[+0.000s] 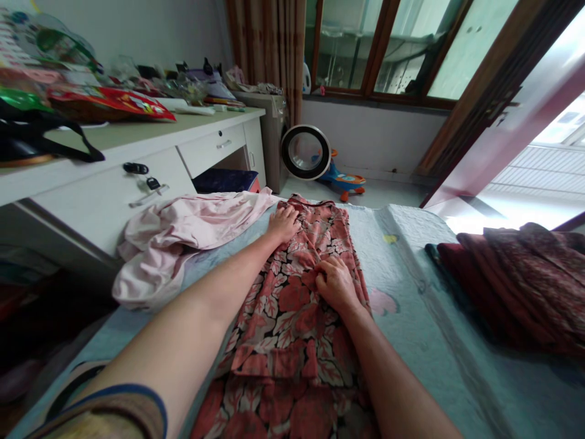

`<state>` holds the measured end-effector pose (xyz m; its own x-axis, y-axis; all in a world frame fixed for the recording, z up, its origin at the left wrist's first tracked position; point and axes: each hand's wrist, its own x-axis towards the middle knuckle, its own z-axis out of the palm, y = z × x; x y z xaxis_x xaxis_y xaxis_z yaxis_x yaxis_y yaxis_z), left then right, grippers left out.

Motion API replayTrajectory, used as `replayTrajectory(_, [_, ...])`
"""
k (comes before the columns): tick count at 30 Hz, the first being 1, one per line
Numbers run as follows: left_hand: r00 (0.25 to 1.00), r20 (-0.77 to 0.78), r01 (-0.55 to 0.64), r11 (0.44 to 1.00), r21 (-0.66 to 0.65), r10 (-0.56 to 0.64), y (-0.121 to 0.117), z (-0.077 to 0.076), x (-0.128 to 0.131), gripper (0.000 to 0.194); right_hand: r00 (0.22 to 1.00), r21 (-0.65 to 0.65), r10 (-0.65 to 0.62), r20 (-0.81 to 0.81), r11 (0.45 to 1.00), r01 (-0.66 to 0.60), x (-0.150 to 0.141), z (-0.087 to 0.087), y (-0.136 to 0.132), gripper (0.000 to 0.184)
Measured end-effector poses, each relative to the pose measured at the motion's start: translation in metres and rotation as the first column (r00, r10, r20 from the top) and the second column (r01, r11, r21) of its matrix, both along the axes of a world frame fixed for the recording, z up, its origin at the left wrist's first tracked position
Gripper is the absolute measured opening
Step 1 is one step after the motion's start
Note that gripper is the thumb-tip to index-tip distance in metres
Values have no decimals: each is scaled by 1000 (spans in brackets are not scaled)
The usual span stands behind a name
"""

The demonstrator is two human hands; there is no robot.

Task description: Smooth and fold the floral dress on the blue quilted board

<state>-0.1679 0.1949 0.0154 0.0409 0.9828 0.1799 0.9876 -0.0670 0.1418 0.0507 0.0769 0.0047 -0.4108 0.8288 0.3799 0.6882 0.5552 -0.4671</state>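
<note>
A red floral garment (pixel 292 323) with a leaf and flower print lies stretched lengthwise over the bed in front of me. My left hand (pixel 284 225) rests on its far left part, fingers laid out over the cloth. Nearer to me and to the right, my right hand (pixel 337 281) has its fingers curled against the garment, gripping a bit of the fabric by a crease. The fingertips of that hand are partly hidden. Beside my left forearm is a crumpled pale pink cloth (pixel 178 238).
The bed carries a light blue cover (pixel 411 274). At the right sits a stack of folded dark red clothes (pixel 516 286). A cluttered white desk (pixel 210 137) stands left, near a washing machine with its round door (pixel 305 152) open. A ride-on toy (pixel 340 178) is on the floor.
</note>
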Motion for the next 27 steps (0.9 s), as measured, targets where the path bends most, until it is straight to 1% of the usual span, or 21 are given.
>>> replayTrajectory(1, [1000,-2,18,997,73,-18,-9,3,3,46,1000,11,1,-11,1000,-1,0,0,0,20])
replayTrajectory(2, [998,-10,63,988,139,-63,-19,4,7,43,1000,23,2,-23,1000,-2,0,0,1,21])
replayTrajectory(3, [993,-20,119,975,186,-118,-30,5,11,40,999,35,4,-32,999,-3,0,0,1,22])
replayTrajectory(4, [983,-35,184,962,202,-180,-41,3,15,36,999,42,7,-34,999,-5,0,0,1,22])
replayTrajectory(6, [955,-66,298,940,170,-290,-62,-3,23,33,1000,42,6,-12,999,-5,0,0,1,22])
replayTrajectory(7, [945,-81,326,936,134,-317,-70,-8,27,35,1000,37,0,7,999,0,0,0,2,21])
replayTrajectory(9, [953,-79,298,953,60,-293,-82,-17,31,43,999,27,-17,45,1000,16,0,0,2,20])
replayTrajectory(11, [959,-63,277,961,-3,-277,-86,-22,33,48,997,19,-28,71,999,27,0,0,2,20])
replayTrajectory(13, [961,-42,271,962,-35,-272,-86,-20,34,49,996,13,-36,84,999,35,1,1,1,20])
replayTrajectory(15, [961,-18,276,960,-39,-277,-82,-13,34,46,996,20,-41,73,999,40,1,3,0,21])
replayTrajectory(18, [956,9,292,956,5,-292,-72,-2,33,38,1000,45,-3,25,999,2,0,5,-3,35])
replayTrajectory(20, [966,8,258,966,27,-258,-62,2,30,36,999,35,37,20,999,-38,-2,5,-4,43])
replayTrajectory(23, [985,1,171,985,-27,-171,-42,2,25,38,996,-16,62,60,998,-61,-4,3,-5,38])
replayTrajectory(27, [992,9,127,986,-111,-127,-15,-5,17,46,993,-54,72,99,996,-67,-5,1,-5,35])
